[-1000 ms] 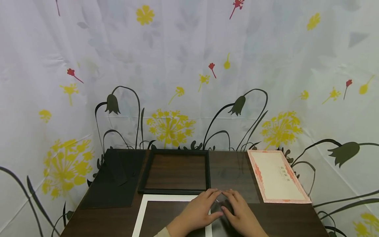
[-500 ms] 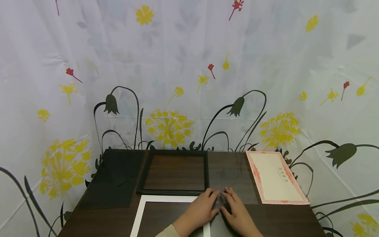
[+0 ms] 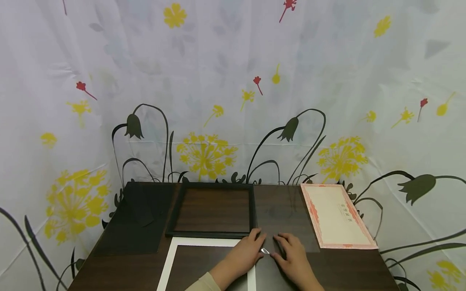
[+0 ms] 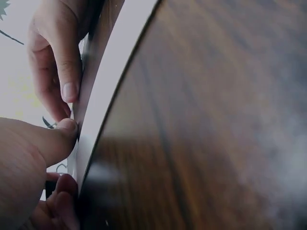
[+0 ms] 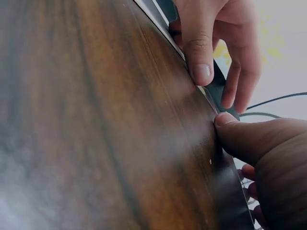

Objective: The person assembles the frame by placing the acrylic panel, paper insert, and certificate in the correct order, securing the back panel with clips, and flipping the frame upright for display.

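Note:
A clear plastic sheet shows as a small bright glint between my two hands. My left hand reaches across the right side of the white mat, its thumb and fingers pinching the thin clear edge. Just right of it, my right hand holds the same edge, with the thumb on one side and curled fingers on the other. The hands face each other with a small gap between the thumbs. Much of the sheet blends into the dark tabletop.
A black picture frame lies behind the mat. At the back left rests a black backing board. Another clear sheet lies flat right of the frame, beside a cream certificate with a pink border. A flower-print curtain hangs behind the brown table.
The hands have drawn slightly apart, the left fingertips shifting left and down. A bright glint of clear plastic now shows between the thumbs. The head view has shifted a little.

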`<action>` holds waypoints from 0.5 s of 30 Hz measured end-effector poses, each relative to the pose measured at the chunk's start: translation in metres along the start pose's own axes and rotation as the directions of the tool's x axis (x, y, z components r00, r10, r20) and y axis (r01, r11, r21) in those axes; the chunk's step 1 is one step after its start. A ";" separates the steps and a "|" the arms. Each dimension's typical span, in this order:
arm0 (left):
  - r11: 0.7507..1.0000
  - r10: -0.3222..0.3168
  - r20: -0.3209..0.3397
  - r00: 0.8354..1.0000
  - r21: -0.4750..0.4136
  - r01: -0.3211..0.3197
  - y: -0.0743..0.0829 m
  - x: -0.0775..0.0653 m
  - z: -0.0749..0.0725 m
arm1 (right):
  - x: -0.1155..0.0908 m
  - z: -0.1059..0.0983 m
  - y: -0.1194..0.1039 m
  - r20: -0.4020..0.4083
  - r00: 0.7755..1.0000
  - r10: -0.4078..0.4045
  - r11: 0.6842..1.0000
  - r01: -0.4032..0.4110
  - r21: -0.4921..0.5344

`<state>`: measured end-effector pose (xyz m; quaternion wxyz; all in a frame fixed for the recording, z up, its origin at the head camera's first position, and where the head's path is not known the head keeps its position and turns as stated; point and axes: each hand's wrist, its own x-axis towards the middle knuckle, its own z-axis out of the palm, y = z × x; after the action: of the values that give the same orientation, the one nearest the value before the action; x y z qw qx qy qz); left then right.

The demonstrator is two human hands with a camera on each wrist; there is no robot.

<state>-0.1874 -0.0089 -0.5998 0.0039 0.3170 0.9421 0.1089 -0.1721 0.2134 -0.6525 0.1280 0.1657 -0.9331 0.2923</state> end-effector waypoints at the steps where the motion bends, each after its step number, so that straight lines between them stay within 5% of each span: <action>1: 1.000 -0.004 -0.001 1.000 -0.010 0.004 0.000 0.000 0.000 | 0.000 0.001 0.000 0.003 1.000 0.006 1.000 -0.006 -0.008; 15: 0.997 0.014 0.001 1.000 0.070 -0.014 0.003 0.006 0.006 | -0.003 0.005 -0.003 -0.025 1.000 -0.005 0.997 0.003 -0.082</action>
<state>-0.1904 -0.0017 -0.6049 -0.0078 0.3234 0.9432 0.0760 -0.1692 0.2089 -0.6564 0.1472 0.1585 -0.9422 0.2558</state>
